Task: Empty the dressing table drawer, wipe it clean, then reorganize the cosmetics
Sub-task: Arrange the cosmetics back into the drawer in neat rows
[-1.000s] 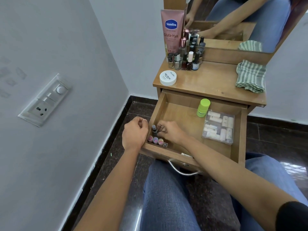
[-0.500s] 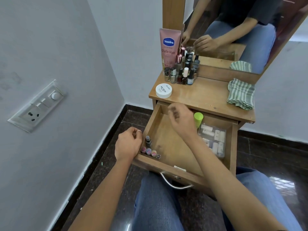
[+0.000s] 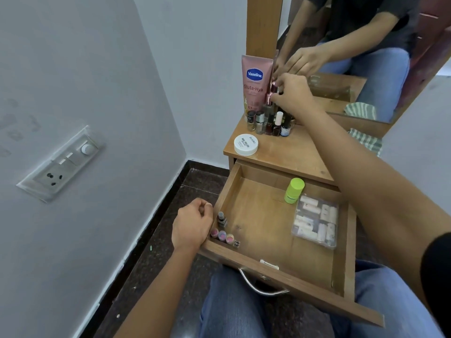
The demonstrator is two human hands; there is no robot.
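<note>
At the bottom of the frame, jeans-clad knees (image 3: 231, 311) sit under the open drawer (image 3: 263, 215) and its metal handle (image 3: 258, 287). The left hand (image 3: 191, 228) is at lower centre against the outside of the drawer's left wall, curled into a fist with nothing visible in it. Just inside that front left corner stand a few small bottles (image 3: 225, 234). On the drawer's right side lies a clear box (image 3: 316, 220), with a green bottle (image 3: 294, 191) upright just behind it. Farther up, the tabletop (image 3: 292, 152) bears a white jar (image 3: 245, 145) at its left front, then a cluster of polish bottles (image 3: 268, 123) and a pink tube (image 3: 255, 84). Above the cluster, the right hand (image 3: 292, 93) pinches a pink-capped bottle (image 3: 271, 92) by its top. A striped cloth (image 3: 366, 140) lies at centre right, below the mirror (image 3: 366, 45). A socket (image 3: 61, 164) is on the wall at left.
</note>
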